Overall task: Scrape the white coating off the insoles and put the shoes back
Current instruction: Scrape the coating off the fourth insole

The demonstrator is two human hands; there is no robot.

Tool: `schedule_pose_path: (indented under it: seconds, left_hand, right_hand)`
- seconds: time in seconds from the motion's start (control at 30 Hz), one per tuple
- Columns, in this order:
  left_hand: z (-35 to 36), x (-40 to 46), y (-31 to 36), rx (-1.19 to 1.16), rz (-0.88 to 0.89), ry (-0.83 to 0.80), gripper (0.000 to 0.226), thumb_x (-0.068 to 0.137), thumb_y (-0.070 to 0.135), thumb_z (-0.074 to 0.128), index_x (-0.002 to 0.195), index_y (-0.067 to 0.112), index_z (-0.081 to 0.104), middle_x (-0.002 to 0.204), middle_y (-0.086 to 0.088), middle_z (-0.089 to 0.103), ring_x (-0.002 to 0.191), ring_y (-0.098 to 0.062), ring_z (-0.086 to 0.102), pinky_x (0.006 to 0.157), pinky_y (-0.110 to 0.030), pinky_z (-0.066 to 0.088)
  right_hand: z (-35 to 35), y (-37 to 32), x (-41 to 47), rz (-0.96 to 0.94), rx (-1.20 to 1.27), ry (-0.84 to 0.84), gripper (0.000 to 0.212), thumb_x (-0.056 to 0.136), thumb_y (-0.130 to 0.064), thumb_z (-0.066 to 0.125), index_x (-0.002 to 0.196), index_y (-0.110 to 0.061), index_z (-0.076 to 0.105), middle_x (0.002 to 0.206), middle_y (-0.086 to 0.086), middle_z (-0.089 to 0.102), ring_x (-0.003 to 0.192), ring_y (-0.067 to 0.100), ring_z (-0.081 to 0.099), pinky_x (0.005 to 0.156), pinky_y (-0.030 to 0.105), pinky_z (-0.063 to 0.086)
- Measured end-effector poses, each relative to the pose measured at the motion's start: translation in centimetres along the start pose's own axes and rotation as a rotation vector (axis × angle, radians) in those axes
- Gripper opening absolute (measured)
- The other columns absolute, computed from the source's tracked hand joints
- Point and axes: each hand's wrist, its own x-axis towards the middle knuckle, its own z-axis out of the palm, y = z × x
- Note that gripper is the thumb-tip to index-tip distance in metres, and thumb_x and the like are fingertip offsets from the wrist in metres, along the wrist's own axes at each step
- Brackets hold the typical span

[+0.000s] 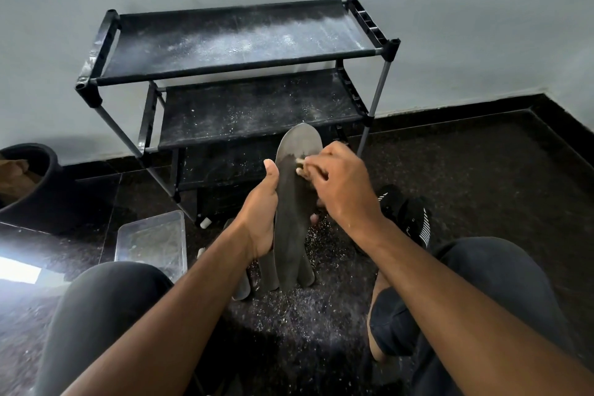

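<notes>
My left hand (262,214) grips a dark grey insole (291,222) upright by its left edge, thumb pointing up. More insoles are bunched behind it; their heels fan out below my palm. The toe end (302,140) still carries a pale white film. My right hand (337,185) pinches a small pale scraper (300,161) against the insole just below that film. A black shoe with white stripes (409,217) lies on the floor to the right, partly hidden by my right forearm.
A black shoe rack (238,64) dusted with white powder stands against the wall ahead. A clear plastic tray (152,239) lies on the dark floor at left, a black pot (30,180) further left. White scrapings cover the floor between my knees.
</notes>
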Motion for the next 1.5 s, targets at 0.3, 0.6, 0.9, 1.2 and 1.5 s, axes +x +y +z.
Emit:
schedule_pose_path:
  seconds: [0.3, 0.6, 0.9, 1.2, 1.5]
  left_hand:
    - [-0.5, 0.2, 0.2, 0.003, 0.017, 0.061, 0.09, 0.094, 0.078, 0.031, 0.136, 0.006, 0.065, 0.12, -0.02, 0.069, 0.091, -0.029, 0.064, 0.078, -0.039, 0.055]
    - [0.1, -0.8, 1.0, 0.326, 0.098, 0.308, 0.075, 0.101, 0.07, 0.03, 0.11, 0.012, 0.077, 0.1, -0.008, 0.08, 0.09, -0.019, 0.078, 0.076, -0.031, 0.062]
    - [0.3, -1.2, 1.7, 0.284, 0.122, 0.283, 0.072, 0.101, 0.068, 0.031, 0.113, 0.012, 0.075, 0.102, -0.007, 0.08, 0.095, -0.019, 0.077, 0.091, -0.038, 0.059]
    - [0.3, -1.3, 1.7, 0.294, 0.118, 0.296, 0.072, 0.1, 0.068, 0.035, 0.11, 0.009, 0.076, 0.11, -0.019, 0.076, 0.093, -0.024, 0.074, 0.081, -0.037, 0.063]
    - [0.5, -1.1, 0.9, 0.41, 0.14, 0.273, 0.074, 0.102, 0.067, 0.032, 0.113, 0.009, 0.076, 0.111, -0.016, 0.077, 0.109, -0.031, 0.073, 0.102, -0.05, 0.056]
  right_hand:
    - [-0.7, -0.1, 0.5, 0.092, 0.094, -0.015, 0.006, 0.089, -0.011, 0.072, 0.089, -0.006, 0.077, 0.09, 0.0, 0.061, 0.061, 0.006, 0.062, 0.053, 0.01, 0.051]
    - [0.8, -0.7, -0.7, -0.051, -0.025, -0.228, 0.008, 0.086, -0.016, 0.072, 0.083, -0.014, 0.079, 0.083, 0.001, 0.067, 0.081, 0.016, 0.062, 0.073, 0.033, 0.054]
    - [0.1, -0.1, -0.1, 0.028, 0.125, -0.13, 0.015, 0.081, -0.01, 0.079, 0.096, -0.008, 0.075, 0.094, 0.002, 0.063, 0.079, 0.008, 0.062, 0.069, 0.013, 0.049]
    - [0.8, 0.4, -0.2, -0.073, -0.02, -0.185, 0.013, 0.092, -0.012, 0.07, 0.097, -0.003, 0.076, 0.095, 0.004, 0.059, 0.082, 0.013, 0.061, 0.074, 0.016, 0.05]
    - [-0.1, 0.6, 0.5, -0.019, 0.004, -0.127, 0.01, 0.088, -0.011, 0.072, 0.094, -0.009, 0.079, 0.092, 0.003, 0.064, 0.08, 0.012, 0.062, 0.073, 0.02, 0.052]
